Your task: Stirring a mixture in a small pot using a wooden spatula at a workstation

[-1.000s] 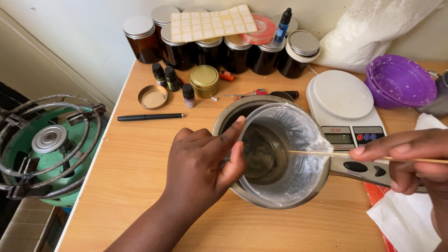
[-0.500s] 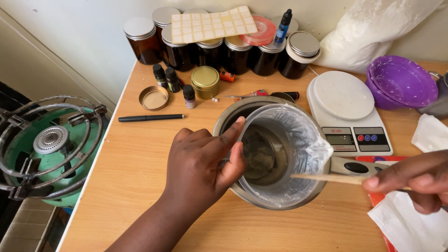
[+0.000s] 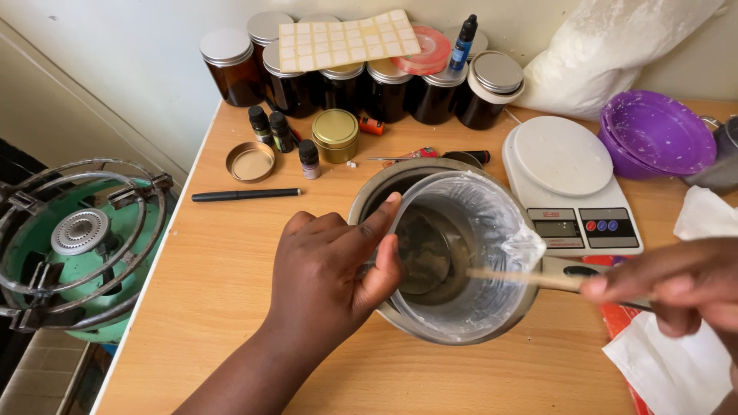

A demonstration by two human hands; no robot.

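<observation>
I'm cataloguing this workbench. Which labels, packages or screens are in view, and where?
Label sheet: cream rectangle of blank stickers, lying on the jar lids at the back.
Scale screen: small grey rectangle on the white kitchen scale, right of the pot.
White bag: bulging, back right against the wall.

purple bowls [image 3: 661, 134], white scale [image 3: 565, 165], green stove [image 3: 77, 246], amber jars [image 3: 384, 88]
</observation>
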